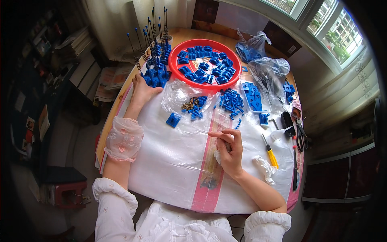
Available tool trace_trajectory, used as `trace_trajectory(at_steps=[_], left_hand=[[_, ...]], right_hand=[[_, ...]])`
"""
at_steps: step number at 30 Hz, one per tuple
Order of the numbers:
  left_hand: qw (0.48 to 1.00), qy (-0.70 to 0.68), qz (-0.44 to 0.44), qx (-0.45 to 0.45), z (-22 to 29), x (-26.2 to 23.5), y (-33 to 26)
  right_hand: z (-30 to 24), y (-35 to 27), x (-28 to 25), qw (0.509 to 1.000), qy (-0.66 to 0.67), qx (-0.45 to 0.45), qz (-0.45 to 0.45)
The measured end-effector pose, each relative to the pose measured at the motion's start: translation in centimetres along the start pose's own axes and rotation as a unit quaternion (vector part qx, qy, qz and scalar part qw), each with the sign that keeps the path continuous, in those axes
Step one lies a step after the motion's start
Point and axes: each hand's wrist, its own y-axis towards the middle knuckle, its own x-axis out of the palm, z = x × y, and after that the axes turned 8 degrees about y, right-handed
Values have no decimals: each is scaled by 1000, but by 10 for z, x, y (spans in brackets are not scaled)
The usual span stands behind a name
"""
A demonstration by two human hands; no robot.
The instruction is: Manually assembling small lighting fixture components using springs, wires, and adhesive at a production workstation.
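Spring stands (156,74), clustered at the far left of the table (223,38), just beside the red tray (201,85). The near bases (154,82) are met by the left hand (142,90), thumb spread; whether one is gripped cannot be told. The right hand (230,153) is held half curled, a white scrap (217,156) by its palm; grasp hidden. Blue bases judged light, stiff, rather slick; best taken by their sides. Thin rods (152,36) and springs (137,63) judged whippy, easily bent or snagged, better left ungripped. Long axis run upright from base to rod, slightly splayed, blue tips (128,34) pointed up
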Motion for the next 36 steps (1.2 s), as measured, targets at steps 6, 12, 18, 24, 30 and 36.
trace_trajectory(at_steps=[6, 12, 18, 24, 30, 36], left_hand=[[1000, -6, 9, 4, 0, 0, 0], [999, -17, 25, 18, -4, 0, -2], [998, 4, 55, 24, -2, -41, -30], [968, -193, -101, 128, 80, -95, -141], [904, -278, -162, 280, 126, -43, -196], [851, -420, -285, 132, 125, -21, -199]], right_hand=[[0, 0, 0, 1000, -6, -7, -2], [-1, 0, -1, 1000, 0, 6, -6], [0, 0, 1, 1000, 16, 4, -8], [-3, 0, -5, 996, 73, 41, 3], [-8, 4, -3, 987, 142, 76, 2], [-6, 6, -6, 981, 171, 90, 30]])
